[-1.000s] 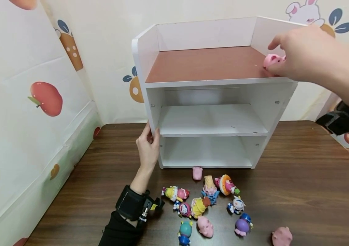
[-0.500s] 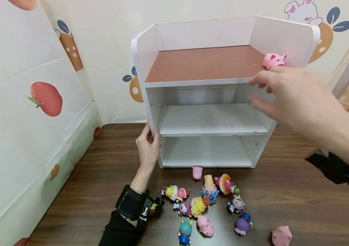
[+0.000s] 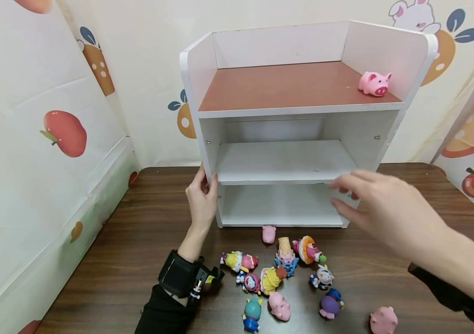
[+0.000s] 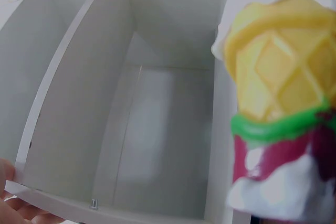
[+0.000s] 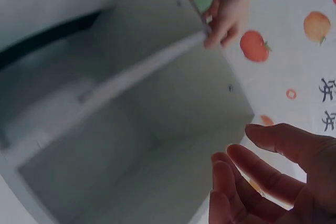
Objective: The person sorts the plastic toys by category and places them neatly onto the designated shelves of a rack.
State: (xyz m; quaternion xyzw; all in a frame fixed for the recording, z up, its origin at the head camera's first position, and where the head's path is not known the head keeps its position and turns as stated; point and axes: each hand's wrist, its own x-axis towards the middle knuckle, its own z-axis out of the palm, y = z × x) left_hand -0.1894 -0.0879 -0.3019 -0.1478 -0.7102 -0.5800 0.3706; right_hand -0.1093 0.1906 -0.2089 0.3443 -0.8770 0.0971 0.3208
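My left hand (image 3: 202,199) grips the lower left side panel of a small white shelf unit (image 3: 280,111), thumb at the front edge and fingers round the outer side. My right hand (image 3: 387,208) hovers in front of the unit's right side, its fingers loosely bent and holding nothing. A pink toy pig (image 3: 374,84) stands upright on the brown top shelf, at the right front corner, away from both hands. In the right wrist view, a gap shows between the thumb and the fingers (image 5: 257,169).
Several small toy figures (image 3: 272,279) lie on the wooden table (image 3: 429,260) before the unit. Another pink pig (image 3: 383,320) lies apart at the lower right. Close up in the left wrist view is a waffle-patterned figure (image 4: 286,77). Fruit-printed wall covering (image 3: 66,132) stands left.
My right hand has let go of the pink toy pig on the top shelf and moved down towards the lower shelves. My left hand has stayed on the side panel.
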